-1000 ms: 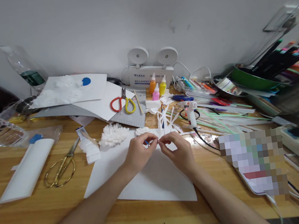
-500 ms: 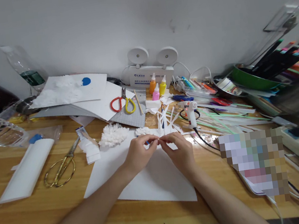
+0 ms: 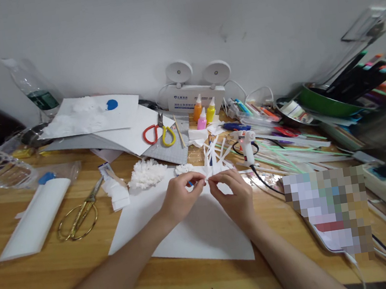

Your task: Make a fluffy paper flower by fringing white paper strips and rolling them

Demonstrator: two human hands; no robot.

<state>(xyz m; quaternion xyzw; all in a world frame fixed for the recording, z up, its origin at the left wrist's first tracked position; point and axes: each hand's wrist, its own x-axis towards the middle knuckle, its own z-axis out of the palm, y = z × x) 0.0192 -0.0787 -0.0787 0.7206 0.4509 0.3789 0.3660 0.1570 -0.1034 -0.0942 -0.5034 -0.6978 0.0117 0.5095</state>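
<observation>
My left hand (image 3: 180,195) and my right hand (image 3: 234,193) meet over a white paper sheet (image 3: 205,233). Thumb and forefinger of each are pinched together. Between the fingertips shows a small white piece (image 3: 206,179), possibly paper; its shape is mostly hidden. Just beyond my fingers lie cut white strips (image 3: 216,153) in a loose pile. A small white ruffled cluster (image 3: 183,169) sits behind my left hand, with a bit of blue visible under it. Left of that rests a larger ruffled white cluster (image 3: 147,174) on the sheet's edge.
A white hot glue gun (image 3: 248,147) stands at the right, its cord running toward a blurred-out device (image 3: 328,214). Gold-handled scissors (image 3: 79,218) and a folded white sheet (image 3: 36,219) lie left. Pliers (image 3: 159,132), paint bottles (image 3: 201,122) and an emergency light (image 3: 195,97) are behind.
My right fingertips have drawn slightly right, away from the left ones, and a little more of the white piece shows between them. Everything on the table stays in place.
</observation>
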